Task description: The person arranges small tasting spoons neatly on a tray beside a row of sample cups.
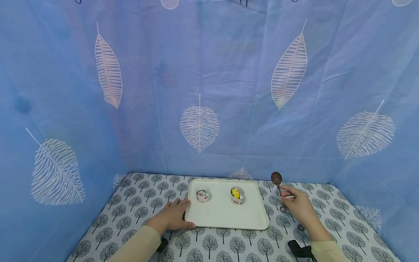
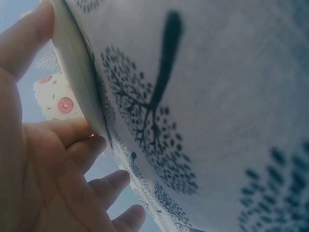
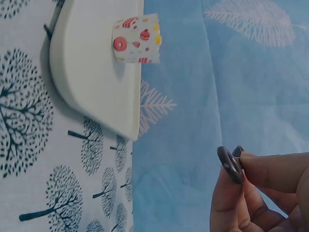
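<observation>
A cream tray (image 1: 226, 217) lies on the table and bears two printed paper cups. In the left cup (image 1: 202, 198) is a small roll-like piece, white and pink with a dark rim; the right cup (image 1: 237, 201) holds a yellow piece (image 1: 235, 193) with white streaks. My left hand (image 1: 175, 215) rests at the tray's left edge, fingers spread, thumb at the near corner. Right of the tray, my right hand (image 1: 296, 204) pinches a brown spoon (image 1: 276, 178) by its handle, round bowl up and away. The ring (image 3: 231, 165) at its handle end shows below the fingertips.
A tree-patterned cloth (image 1: 209, 247) covers the table. Blue curtains (image 1: 203, 72) with white leaf prints stand behind and at both sides. Black straps (image 1: 299, 249) sit at the wrists.
</observation>
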Demonstrator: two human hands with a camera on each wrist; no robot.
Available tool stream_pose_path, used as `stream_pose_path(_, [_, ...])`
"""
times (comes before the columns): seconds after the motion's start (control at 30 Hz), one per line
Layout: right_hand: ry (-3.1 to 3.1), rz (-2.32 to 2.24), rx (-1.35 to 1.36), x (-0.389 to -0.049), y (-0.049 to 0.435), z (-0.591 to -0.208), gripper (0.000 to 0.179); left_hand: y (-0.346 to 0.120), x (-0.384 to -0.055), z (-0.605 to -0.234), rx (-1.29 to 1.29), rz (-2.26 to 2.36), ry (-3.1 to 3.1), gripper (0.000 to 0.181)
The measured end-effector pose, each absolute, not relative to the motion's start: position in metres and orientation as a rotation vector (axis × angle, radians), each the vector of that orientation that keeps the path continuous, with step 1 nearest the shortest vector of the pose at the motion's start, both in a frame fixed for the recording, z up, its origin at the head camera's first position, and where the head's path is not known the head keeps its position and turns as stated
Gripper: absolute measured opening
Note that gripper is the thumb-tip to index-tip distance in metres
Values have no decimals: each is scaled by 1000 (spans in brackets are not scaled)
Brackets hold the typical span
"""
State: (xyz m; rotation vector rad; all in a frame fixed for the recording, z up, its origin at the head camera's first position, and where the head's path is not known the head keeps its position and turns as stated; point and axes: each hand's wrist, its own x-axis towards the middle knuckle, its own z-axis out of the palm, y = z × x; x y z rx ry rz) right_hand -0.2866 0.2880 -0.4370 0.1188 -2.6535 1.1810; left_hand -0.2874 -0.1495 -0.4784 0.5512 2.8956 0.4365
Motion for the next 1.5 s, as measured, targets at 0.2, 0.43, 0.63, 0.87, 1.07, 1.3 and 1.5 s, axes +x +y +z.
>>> stream_pose_path(0.2, [-2643,1223,104,-280,279,-427,51,-149,-285,-475,566,454,2896,96])
stream_pose_path(0.43, [-2635,1252,122,-272,270,-419,50,-150,-287,-478,551,469,2890,97])
stream_pose_path(0.63, [-2617,1325,131,-269,264,-418,49,-151,-290,-482,545,455,2874,99])
stream_pose_path(0.87, [-2608,1363,174,-266,255,-417,48,-151,-290,-481,560,442,2886,99])
stream_pose_path(1.07, [-2604,1409,187,-262,245,-413,46,-152,-289,-482,549,447,2881,100])
stream_pose_path(1.3, [-2589,1446,168,-260,232,-412,46,-152,-291,-484,547,443,2887,100])
stream_pose_path(1.5, [-2574,1461,170,-260,224,-413,45,-152,-290,-483,548,454,2881,99])
